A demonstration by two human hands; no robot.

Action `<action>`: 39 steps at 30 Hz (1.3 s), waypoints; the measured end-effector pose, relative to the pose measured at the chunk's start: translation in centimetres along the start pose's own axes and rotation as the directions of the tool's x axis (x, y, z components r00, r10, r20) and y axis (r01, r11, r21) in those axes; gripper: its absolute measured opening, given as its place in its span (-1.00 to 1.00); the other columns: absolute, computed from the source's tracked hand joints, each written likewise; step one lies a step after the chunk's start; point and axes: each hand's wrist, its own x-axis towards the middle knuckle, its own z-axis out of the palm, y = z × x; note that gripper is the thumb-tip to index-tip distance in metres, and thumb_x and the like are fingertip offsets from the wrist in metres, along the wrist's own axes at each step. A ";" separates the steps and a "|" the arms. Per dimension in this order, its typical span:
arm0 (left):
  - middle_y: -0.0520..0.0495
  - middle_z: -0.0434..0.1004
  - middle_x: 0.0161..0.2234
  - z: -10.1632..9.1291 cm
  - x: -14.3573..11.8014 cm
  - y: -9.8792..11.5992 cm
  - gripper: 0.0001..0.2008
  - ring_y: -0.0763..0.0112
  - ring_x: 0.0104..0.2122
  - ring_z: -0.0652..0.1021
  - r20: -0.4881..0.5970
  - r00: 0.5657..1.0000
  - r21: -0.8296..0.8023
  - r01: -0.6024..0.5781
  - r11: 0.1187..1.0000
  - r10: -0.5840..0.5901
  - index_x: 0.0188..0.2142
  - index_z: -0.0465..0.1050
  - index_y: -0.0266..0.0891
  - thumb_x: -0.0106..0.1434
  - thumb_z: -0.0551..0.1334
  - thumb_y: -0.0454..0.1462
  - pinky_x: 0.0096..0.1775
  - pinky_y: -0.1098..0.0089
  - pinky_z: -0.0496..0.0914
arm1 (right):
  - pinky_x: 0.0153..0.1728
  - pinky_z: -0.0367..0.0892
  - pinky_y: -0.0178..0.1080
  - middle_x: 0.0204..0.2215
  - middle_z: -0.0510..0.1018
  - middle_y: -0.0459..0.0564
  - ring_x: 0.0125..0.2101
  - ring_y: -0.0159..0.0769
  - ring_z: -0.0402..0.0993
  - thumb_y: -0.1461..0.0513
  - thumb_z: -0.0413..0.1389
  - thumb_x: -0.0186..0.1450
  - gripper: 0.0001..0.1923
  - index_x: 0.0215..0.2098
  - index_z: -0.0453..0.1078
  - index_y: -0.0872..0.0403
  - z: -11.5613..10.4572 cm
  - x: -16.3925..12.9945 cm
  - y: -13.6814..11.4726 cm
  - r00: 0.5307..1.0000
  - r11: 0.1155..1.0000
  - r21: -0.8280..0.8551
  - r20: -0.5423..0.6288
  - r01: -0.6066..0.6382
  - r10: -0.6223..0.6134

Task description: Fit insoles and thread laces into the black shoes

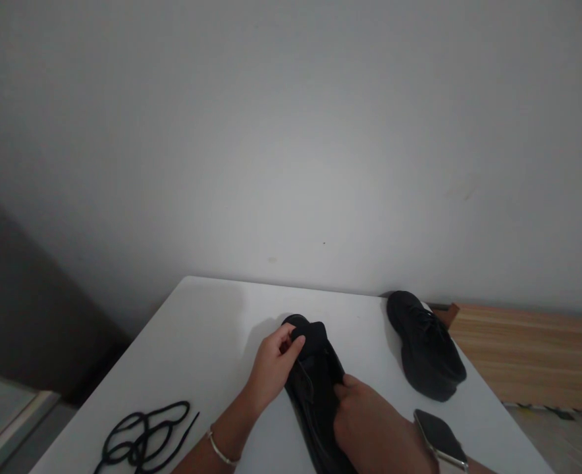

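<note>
A black shoe (315,401) without a lace through it lies on the white table, its toe pointing away from me. Its tongue (311,338) is folded forward over the toe, pinched between the thumb and fingers of my left hand (271,368). My right hand (363,415) is closed on the shoe's right side at the opening, and some of its fingers are hidden. A loose black shoelace (147,434) lies in tangled loops to the left of my left forearm.
A second black shoe (424,349), with its lace in, stands near the table's right edge. The white table (212,329) meets a grey wall (291,164) at the back. Beyond the right edge lies a wood-grain surface (532,355).
</note>
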 end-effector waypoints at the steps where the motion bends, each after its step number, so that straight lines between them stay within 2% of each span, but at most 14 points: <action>1: 0.09 0.33 -0.49 0.0 0.0 0.0 -0.76 0.42 -0.45 0.37 0.000 1.000 0.009 -0.003 1.000 0.003 -0.33 0.43 -0.26 0.30 0.19 -0.11 -0.38 0.45 0.25 | -0.17 0.37 -0.11 -0.55 0.65 0.17 -0.39 -0.05 0.58 0.58 0.09 0.08 -0.67 -0.50 0.62 0.18 0.1 0.0 0.1 1.000 1.000 0.012 -0.015 0.014 -0.014; 5: 0.09 0.31 -0.50 0.0 0.0 0.4 -0.74 0.41 -0.46 0.37 0.013 1.000 0.065 -0.020 0.998 0.019 -0.37 0.42 -0.25 0.32 0.17 -0.11 -0.39 0.43 0.25 | -0.10 0.41 -0.04 -0.37 0.67 0.13 -0.23 0.01 0.57 0.51 0.13 0.13 -0.74 -0.38 0.61 0.14 -0.2 -0.7 0.6 0.982 0.978 0.208 -0.187 0.028 0.012; 8: 0.02 0.39 -0.44 0.1 -0.8 1.5 -0.75 0.33 -0.39 0.43 0.024 0.999 0.112 -0.036 0.993 0.034 -0.34 0.47 -0.25 0.31 0.19 -0.11 -0.33 0.37 0.30 | -0.01 0.38 0.05 -0.15 0.60 0.16 -0.07 0.05 0.49 0.50 0.09 0.19 -0.71 -0.26 0.57 0.11 0.2 -1.1 0.8 0.909 0.903 0.426 -0.355 -0.049 0.217; 11: -0.12 0.48 -0.21 0.4 -2.9 2.7 -0.78 0.15 -0.13 0.47 0.041 0.996 0.181 -0.085 0.980 0.079 -0.17 0.50 -0.22 0.28 0.24 -0.15 -0.08 0.22 0.37 | -0.02 0.39 0.01 -0.07 0.46 0.15 -0.06 -0.05 0.43 0.49 0.00 0.23 -0.66 -0.14 0.44 0.07 1.6 -0.9 1.2 0.700 0.759 0.650 -0.530 -0.027 0.479; 13: -0.20 0.42 0.00 0.9 -4.7 3.1 -0.62 0.05 0.07 0.40 0.056 0.992 0.229 -0.125 0.965 0.115 0.02 0.44 -0.19 0.21 0.31 -0.20 0.12 0.08 0.30 | -0.09 0.42 -0.04 -0.10 0.39 0.11 -0.15 -0.13 0.42 0.44 -0.02 0.24 -0.68 -0.08 0.33 0.05 2.6 -0.4 1.6 0.543 0.620 0.784 -0.535 0.034 0.647; 14: -0.23 0.35 0.10 1.2 -5.5 3.1 -0.50 0.01 0.15 0.34 0.061 0.990 0.248 -0.138 0.959 0.127 0.11 0.37 -0.17 0.17 0.33 -0.25 0.19 0.02 0.24 | -0.14 0.43 -0.07 -0.14 0.37 0.08 -0.21 -0.17 0.42 0.42 -0.01 0.24 -0.67 -0.06 0.28 0.05 3.1 -0.1 1.9 0.501 0.541 0.838 -0.498 0.069 0.708; 15: -0.24 0.26 0.18 1.5 -6.3 3.0 -0.41 -0.01 0.21 0.28 0.066 0.989 0.263 -0.147 0.954 0.134 0.18 0.30 -0.15 0.14 0.33 -0.31 0.24 -0.03 0.19 | -0.20 0.44 -0.09 -0.18 0.36 0.04 -0.28 -0.20 0.41 0.40 -0.01 0.23 -0.64 -0.02 0.25 0.04 3.5 0.3 2.1 0.494 0.460 0.882 -0.447 0.103 0.746; 19: -0.22 0.09 0.29 2.0 -7.4 2.3 -0.31 0.03 0.32 0.15 0.080 0.986 0.284 -0.165 0.944 0.148 0.21 0.25 -0.08 0.09 0.15 -0.54 0.31 -0.13 0.06 | -0.24 0.42 -0.14 -0.21 0.40 -0.02 -0.31 -0.24 0.42 0.38 -0.03 0.14 -0.46 0.10 0.25 0.04 4.1 1.8 1.9 0.580 0.233 0.943 -0.329 0.237 0.745; 22: -0.19 0.15 0.27 1.3 -6.6 2.0 -0.35 0.10 0.32 0.18 0.047 0.989 0.282 -0.150 0.947 0.143 0.07 0.36 -0.10 0.05 0.03 -0.62 0.32 -0.13 0.06 | -0.18 0.38 -0.13 -0.22 0.44 -0.01 -0.20 -0.19 0.43 0.39 -0.03 0.13 -0.59 -0.09 0.42 0.03 4.1 2.5 0.7 0.574 0.224 0.917 -0.383 0.330 0.724; 26: -0.17 0.25 0.25 0.1 -5.7 2.2 -0.45 0.17 0.30 0.25 0.044 0.986 0.325 -0.166 0.931 0.160 -0.15 0.46 -0.15 0.04 -0.04 -0.66 0.31 -0.10 0.12 | -0.26 0.34 -0.18 -0.30 0.39 -0.01 -0.25 -0.19 0.40 0.39 -0.04 0.16 -0.70 -0.32 0.50 0.04 4.0 2.9 -0.5 0.527 0.240 0.891 -0.427 0.386 0.735; 29: -0.18 0.27 0.26 -0.1 -5.7 2.7 -0.48 0.16 0.30 0.26 0.051 0.983 0.397 -0.184 0.899 0.178 -0.21 0.47 -0.18 0.02 -0.03 -0.66 0.31 -0.09 0.15 | -0.24 0.33 -0.20 -0.28 0.33 -0.02 -0.22 -0.21 0.38 0.41 -0.06 0.19 -0.67 -0.33 0.53 0.03 4.3 3.1 -0.6 0.504 0.261 0.873 -0.457 0.412 0.733; 32: -0.19 0.21 0.32 -0.5 -6.7 3.5 -0.48 0.12 0.33 0.23 0.112 0.969 0.490 -0.245 0.837 0.219 -0.10 0.47 -0.16 0.08 0.00 -0.62 0.29 -0.08 0.19 | -0.19 0.34 -0.20 -0.28 0.30 -0.03 -0.20 -0.23 0.36 0.42 -0.07 0.22 -0.63 -0.27 0.54 0.01 4.6 3.1 -0.5 0.504 0.283 0.853 -0.494 0.438 0.708; 36: -0.10 0.14 0.37 -4.3 -9.3 4.2 -0.49 0.15 0.35 0.19 0.152 0.915 0.657 -0.376 0.653 0.374 0.14 0.36 -0.03 0.28 0.02 -0.48 0.27 0.02 0.26 | -0.14 0.37 -0.21 -0.24 0.29 -0.02 -0.17 -0.24 0.37 0.36 -0.08 0.33 -0.65 -0.12 0.50 -0.02 4.6 2.5 -0.2 0.557 0.310 0.855 -0.509 0.416 0.656; 39: -0.05 0.41 0.22 -10.1 -11.4 3.1 -0.63 0.20 0.21 0.42 0.215 0.923 0.780 -0.359 0.512 0.319 0.13 0.40 0.04 0.36 0.12 -0.29 0.19 0.20 0.39 | -0.19 0.40 -0.23 -0.13 0.29 0.01 -0.17 -0.26 0.41 0.29 -0.05 0.38 -0.70 -0.04 0.45 -0.04 4.5 1.7 0.0 0.606 0.318 0.878 -0.477 0.357 0.637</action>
